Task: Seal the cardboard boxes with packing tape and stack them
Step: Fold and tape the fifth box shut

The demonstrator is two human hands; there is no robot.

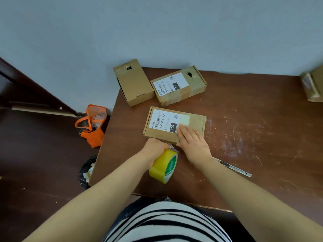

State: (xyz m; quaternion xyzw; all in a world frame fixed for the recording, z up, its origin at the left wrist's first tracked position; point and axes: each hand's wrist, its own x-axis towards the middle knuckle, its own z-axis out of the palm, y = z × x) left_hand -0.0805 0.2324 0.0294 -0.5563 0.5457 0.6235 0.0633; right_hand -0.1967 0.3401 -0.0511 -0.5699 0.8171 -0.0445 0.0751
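A flat cardboard box (161,130) with a white shipping label lies on the brown table (244,137) in front of me. My right hand (194,144) lies flat on the box's near right part, fingers straight, pressing a strip of clear tape onto the top. My left hand (153,149) grips a yellow roll of packing tape (163,165) just off the box's near edge, with the tape running up to the box. Two more cardboard boxes stand farther back: a plain one (133,82) overhanging the table's far left corner and a labelled one (178,85) beside it.
A utility knife (234,167) lies on the table to the right of my right wrist. Another cardboard box (312,84) sits at the far right edge. On the floor to the left are an orange bag (92,126) and a bin (86,172).
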